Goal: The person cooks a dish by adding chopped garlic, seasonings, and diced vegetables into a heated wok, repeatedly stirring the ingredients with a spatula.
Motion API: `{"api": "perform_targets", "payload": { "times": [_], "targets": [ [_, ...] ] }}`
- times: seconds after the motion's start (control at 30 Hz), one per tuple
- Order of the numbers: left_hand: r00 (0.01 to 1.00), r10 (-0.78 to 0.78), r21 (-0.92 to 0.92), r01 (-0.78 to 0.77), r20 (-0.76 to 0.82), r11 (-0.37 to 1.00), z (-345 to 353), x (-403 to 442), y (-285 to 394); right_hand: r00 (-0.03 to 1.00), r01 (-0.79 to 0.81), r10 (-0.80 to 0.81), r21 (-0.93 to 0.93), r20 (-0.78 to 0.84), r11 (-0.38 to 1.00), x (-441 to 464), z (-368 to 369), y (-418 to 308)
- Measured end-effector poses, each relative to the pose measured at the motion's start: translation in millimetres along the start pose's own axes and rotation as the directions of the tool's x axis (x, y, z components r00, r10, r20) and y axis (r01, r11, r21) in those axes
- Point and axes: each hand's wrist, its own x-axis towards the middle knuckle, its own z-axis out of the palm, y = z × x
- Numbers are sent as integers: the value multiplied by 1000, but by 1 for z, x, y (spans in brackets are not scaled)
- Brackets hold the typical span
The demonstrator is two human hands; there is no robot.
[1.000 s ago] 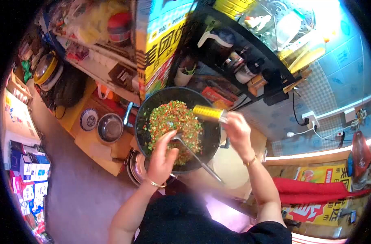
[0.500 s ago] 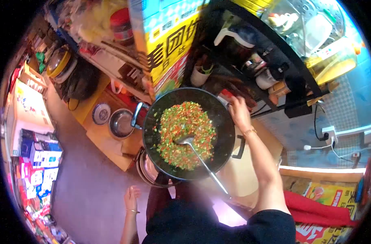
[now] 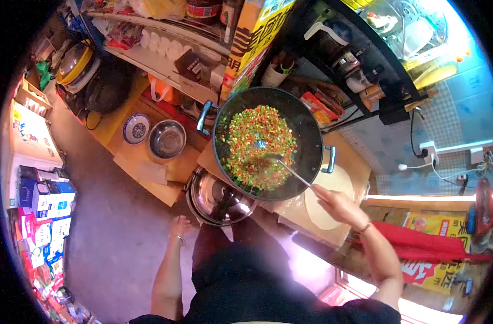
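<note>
My right hand [image 3: 341,208] is closed around the handle of a metal ladle [image 3: 296,176]. The ladle's head rests among finely chopped red and green vegetables [image 3: 260,135], partly hidden by them, in a dark two-handled wok [image 3: 310,151]. Below that hand lies a thin, round, pale sheet of dough [image 3: 315,213]. My left hand [image 3: 180,226] hangs low beside my leg, fingers loosely apart and holding nothing. Near it, under the wok's front edge, is a shiny metal pot [image 3: 216,200].
A steel bowl [image 3: 167,139] and a blue-patterned plate [image 3: 136,129] sit on the board at left. Behind the wok stands a black shelf [image 3: 373,48] with jars. A red cloth [image 3: 424,237] lies at right. Colourful boxes [image 3: 49,197] are stacked far left.
My right hand has left the wok's right rim area and now grips the ladle handle. The wok appears higher in view, exposing more of the metal pot. My left hand stays low.
</note>
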Motion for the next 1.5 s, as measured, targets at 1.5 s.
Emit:
{"api": "perform_targets", "payload": {
  "times": [1.5],
  "targets": [
    [995,-85,26,87,-50,996,-77,21,-106,992,-73,89,-171,92,983,-14,-45,-40]
  ]
}}
